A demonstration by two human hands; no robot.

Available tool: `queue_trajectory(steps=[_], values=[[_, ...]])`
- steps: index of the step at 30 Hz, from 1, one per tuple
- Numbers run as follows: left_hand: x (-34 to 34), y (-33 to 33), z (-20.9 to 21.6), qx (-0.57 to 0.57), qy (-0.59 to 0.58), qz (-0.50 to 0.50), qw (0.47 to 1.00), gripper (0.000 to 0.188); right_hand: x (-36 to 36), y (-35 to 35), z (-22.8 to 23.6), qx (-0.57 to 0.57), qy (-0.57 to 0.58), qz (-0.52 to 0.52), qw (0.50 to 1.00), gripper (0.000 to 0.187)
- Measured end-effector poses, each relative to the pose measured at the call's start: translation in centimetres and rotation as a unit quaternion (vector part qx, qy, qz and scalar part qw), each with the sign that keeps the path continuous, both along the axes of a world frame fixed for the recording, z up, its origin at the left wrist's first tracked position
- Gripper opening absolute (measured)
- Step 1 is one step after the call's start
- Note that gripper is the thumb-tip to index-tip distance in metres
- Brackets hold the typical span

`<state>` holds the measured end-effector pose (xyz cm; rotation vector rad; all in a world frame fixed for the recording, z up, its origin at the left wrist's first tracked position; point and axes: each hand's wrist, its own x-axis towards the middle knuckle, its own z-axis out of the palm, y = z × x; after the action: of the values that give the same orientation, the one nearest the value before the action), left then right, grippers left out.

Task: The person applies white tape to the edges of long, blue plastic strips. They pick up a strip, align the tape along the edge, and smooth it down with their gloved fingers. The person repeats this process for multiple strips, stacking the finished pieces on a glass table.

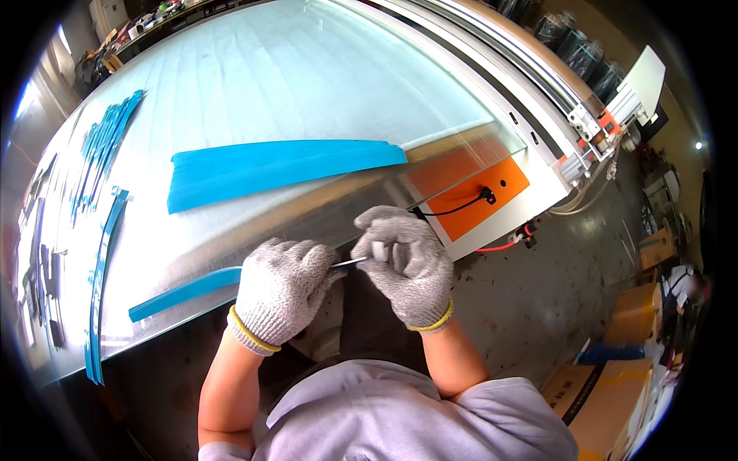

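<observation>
Both my hands wear grey knit gloves with yellow cuffs and meet just off the glass table's near edge. My left hand (280,288) is closed, back up, with its fingertips at one end of a thin dark piece with a bright edge (350,263). My right hand (407,265) is curled, thumb and finger pinching the other end of that piece. A narrow blue strip (184,293) lies along the table edge and runs under my left hand; whether it joins the thin piece is hidden. Farther in lies a wide stack of blue strips (280,173).
On the glass tabletop (254,84), more blue strips (108,146) lie at the left, with one long strip (101,284) overhanging the edge. An orange panel with a black cable (484,196) sits at the right, beside a white machine rail (538,146). Cardboard boxes (600,407) stand lower right.
</observation>
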<state>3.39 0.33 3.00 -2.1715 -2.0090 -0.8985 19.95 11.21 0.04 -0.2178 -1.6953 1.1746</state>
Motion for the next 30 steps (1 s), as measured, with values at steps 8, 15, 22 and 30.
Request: queue_trajectory(steps=[8, 15, 22, 30], values=[[-3.7, -5.1, -1.1, 0.026, 0.180, 0.124, 0.976, 0.018, 6.1, 3.1, -2.4, 0.132, 0.050, -0.136, 0.981, 0.051], [-2.9, -6.0, -0.5, 0.083, 0.226, 0.139, 0.961, 0.019, 7.1, 2.6, -3.3, 0.101, 0.070, -0.169, 0.978, 0.054], [-3.1, -6.0, 0.0, 0.000, 0.161, 0.116, 0.980, 0.015, 7.5, 3.7, -3.0, 0.060, 0.082, -0.203, 0.974, 0.047], [-3.9, -5.5, 0.4, -0.103, 0.006, 0.072, 0.992, 0.008, 5.4, 6.6, -1.5, -0.025, 0.074, -0.174, 0.982, 0.047]])
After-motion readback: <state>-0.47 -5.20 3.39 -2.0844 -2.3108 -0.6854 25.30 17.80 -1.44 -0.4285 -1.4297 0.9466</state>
